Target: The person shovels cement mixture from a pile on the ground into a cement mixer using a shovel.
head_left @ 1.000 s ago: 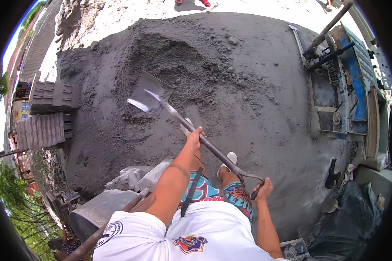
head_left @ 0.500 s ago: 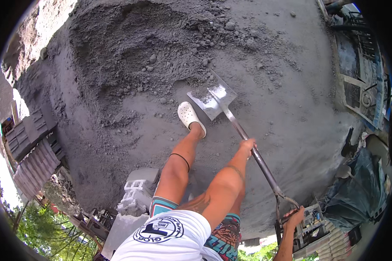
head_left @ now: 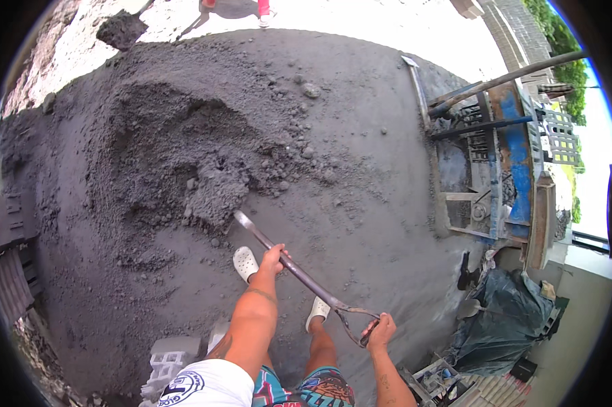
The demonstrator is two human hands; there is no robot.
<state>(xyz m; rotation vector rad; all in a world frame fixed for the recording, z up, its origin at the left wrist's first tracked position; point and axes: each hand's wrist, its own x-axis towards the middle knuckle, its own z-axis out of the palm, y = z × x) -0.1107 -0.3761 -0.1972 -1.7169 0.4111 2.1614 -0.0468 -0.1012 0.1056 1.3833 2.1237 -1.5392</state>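
Note:
I hold a long metal shovel (head_left: pixel 299 271) with both hands. My left hand (head_left: pixel 273 258) grips the middle of the shaft. My right hand (head_left: pixel 380 330) is closed on the D-shaped handle at the near end. The blade is buried in a clump of loose grey mix (head_left: pixel 214 197) at the foot of a big dark grey pile (head_left: pixel 184 136). My feet in white clogs (head_left: pixel 245 263) stand on the grey ground just behind the shaft.
A blue metal machine (head_left: pixel 503 163) with bars stands at the right. A dark tarp bundle (head_left: pixel 503 319) lies below it. Grey concrete blocks (head_left: pixel 167 359) sit at my lower left. Another person's feet and a loaded shovel (head_left: pixel 123 28) show at the top.
The view has swung back over the pile. The shovel blade, free above the ground before, is now pushed into the loose mix. Both hands keep their grip.

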